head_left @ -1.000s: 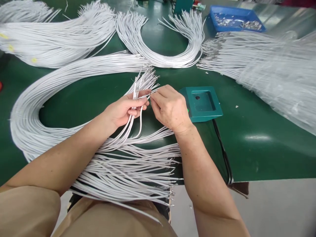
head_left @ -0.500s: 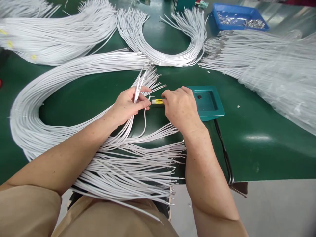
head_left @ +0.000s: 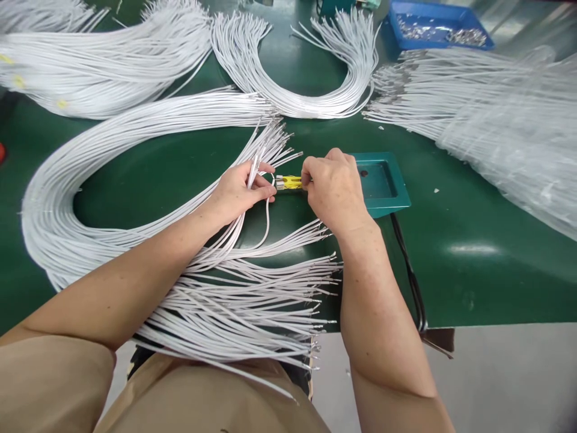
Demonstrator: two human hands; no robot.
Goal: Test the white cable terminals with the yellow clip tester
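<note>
My left hand (head_left: 243, 191) is closed on several white wires (head_left: 255, 165), which stand up between its fingers. Thumb and fingertip pinch one wire (head_left: 267, 219) that loops down below the hand. Right in front of that pinch is the metal tip of a small yellow hand tool (head_left: 291, 182). My right hand (head_left: 336, 186) grips this tool from above and hides its rear part. The tip shows two metal pieces, one above the other. Whether the wire's end lies between them is too small to tell. A large curved bundle of white wires (head_left: 49, 198) lies around and under my left forearm.
A green tray (head_left: 401, 192) sits just right of my right hand, with black cords (head_left: 408, 270) below it. More wire bundles (head_left: 315, 108) lie further back. At the back right are a blue bin (head_left: 428, 45) of small metal parts and plastic-covered wires (head_left: 505, 120).
The tool's metal tip, earlier one block, now shows two pieces slightly apart. My right hand has shifted slightly right and away from me. My left hand has hardly moved.
</note>
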